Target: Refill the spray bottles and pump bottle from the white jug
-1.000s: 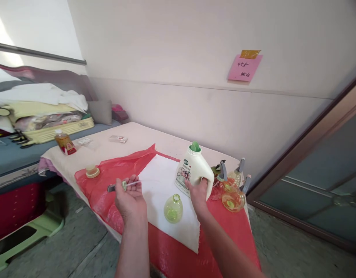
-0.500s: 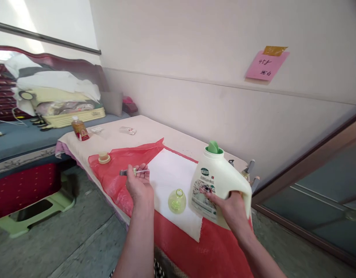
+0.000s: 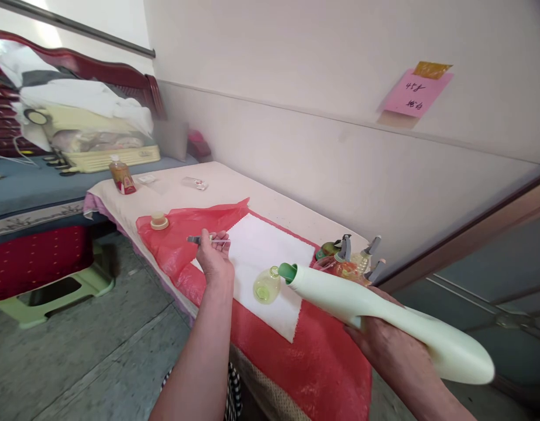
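Note:
My right hand [image 3: 384, 339] grips the handle of a pale green detergent jug [image 3: 335, 293], which is tipped nearly on its side. Its green pouring spout [image 3: 288, 272] is right by the mouth of a small round see-through yellow-green bottle [image 3: 265, 287]; whether they touch, I cannot tell. No liquid stream can be made out. That bottle stands on a white cloth [image 3: 274, 242]. Left of it, my left hand [image 3: 216, 266] is palm up, fingers curled round a spray pump [image 3: 194, 240] with a grey head and a thin clear tube.
A red plastic sheet [image 3: 326, 374] lies under the cloth. On it sits a beige cap [image 3: 158, 220]. Several spray bottles [image 3: 342, 257] stand at the table's right end. A drink bottle [image 3: 121, 175] is at the far left, and a green stool [image 3: 76, 280] is on the floor.
My right hand has tipped the jug from upright to nearly level, bringing its spout down to the round bottle's mouth. The spray bottles behind it now show. My left hand keeps the spray pump.

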A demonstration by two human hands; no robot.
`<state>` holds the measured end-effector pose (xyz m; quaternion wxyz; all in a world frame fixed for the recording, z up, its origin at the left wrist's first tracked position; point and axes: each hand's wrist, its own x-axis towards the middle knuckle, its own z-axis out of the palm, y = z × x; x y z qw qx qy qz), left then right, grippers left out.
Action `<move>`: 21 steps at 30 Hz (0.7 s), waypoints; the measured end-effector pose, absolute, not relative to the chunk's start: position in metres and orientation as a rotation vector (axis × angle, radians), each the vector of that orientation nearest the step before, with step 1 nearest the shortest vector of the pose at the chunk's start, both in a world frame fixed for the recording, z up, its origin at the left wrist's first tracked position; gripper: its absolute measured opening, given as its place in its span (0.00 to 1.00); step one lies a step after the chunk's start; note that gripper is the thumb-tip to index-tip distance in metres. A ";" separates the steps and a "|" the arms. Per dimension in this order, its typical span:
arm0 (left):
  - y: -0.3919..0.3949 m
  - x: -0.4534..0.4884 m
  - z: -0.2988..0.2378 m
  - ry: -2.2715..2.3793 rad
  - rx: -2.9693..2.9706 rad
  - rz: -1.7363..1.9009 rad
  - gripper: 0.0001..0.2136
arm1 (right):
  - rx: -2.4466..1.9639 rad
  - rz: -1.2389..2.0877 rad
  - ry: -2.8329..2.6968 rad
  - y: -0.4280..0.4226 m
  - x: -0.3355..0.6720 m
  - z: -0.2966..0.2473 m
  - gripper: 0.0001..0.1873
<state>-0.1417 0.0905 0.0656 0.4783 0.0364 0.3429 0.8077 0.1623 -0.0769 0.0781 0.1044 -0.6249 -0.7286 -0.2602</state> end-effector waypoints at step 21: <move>0.092 -0.147 0.069 0.839 0.064 1.934 0.16 | -1.693 -0.962 -2.302 -0.059 0.159 0.108 0.29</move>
